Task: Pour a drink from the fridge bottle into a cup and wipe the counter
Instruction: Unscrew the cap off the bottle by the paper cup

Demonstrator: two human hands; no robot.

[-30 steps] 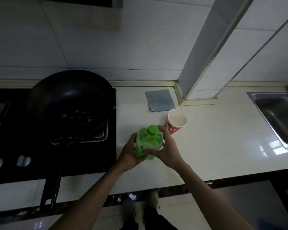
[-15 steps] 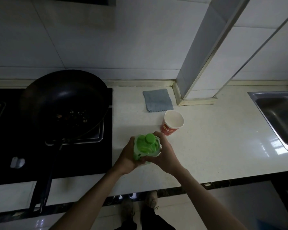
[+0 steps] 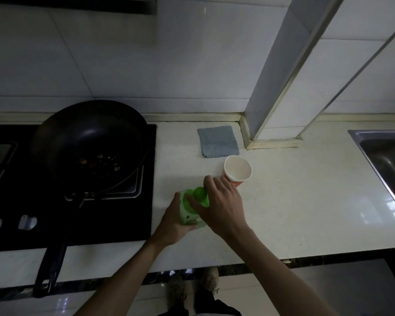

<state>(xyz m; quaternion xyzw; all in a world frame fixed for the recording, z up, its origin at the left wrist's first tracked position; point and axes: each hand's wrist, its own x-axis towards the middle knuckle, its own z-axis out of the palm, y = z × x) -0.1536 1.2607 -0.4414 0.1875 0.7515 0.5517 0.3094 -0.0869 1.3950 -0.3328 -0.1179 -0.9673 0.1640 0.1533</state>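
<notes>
At the pale kitchen tabletop (image 3: pixel 283 213) the green bottle (image 3: pixel 188 216) is gripped round its body by the left hand (image 3: pixel 171 223), its cap (image 3: pixel 200 193) pinched in the curled fingers (image 3: pixel 211 183) of the right hand (image 3: pixel 221 208). The cap is best twisted off with the body held firm, clear of the cup (image 3: pixel 237 171) just beyond.

Pale glossy tabletop (image 3: pixel 283 213), between black glass hob (image 3: pixel 114 213) and steel sink (image 3: pixel 388 160).
A folded grey cloth (image 3: pixel 217 141) lay by the wall; a red-and-white paper cup (image 3: pixel 237 171) stood near it.
</notes>
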